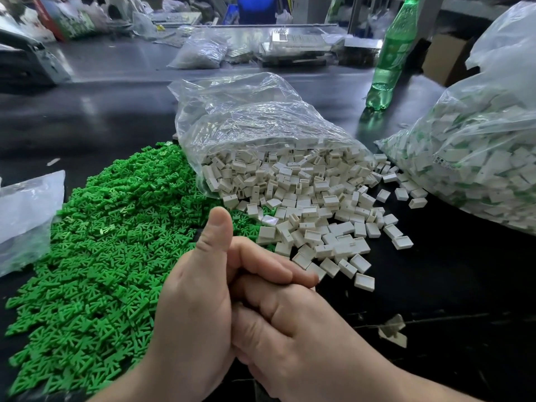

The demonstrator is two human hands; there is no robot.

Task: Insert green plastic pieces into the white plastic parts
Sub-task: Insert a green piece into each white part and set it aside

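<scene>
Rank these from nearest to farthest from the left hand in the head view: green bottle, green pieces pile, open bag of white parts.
From the left hand, clasping the right hand:
1. green pieces pile, beside it, left.
2. open bag of white parts, behind, centre.
3. green bottle, far back right.

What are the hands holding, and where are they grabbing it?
Cannot tell. The left hand wraps its fingers over the right hand, thumb up. No piece shows between them; anything inside is hidden.
</scene>
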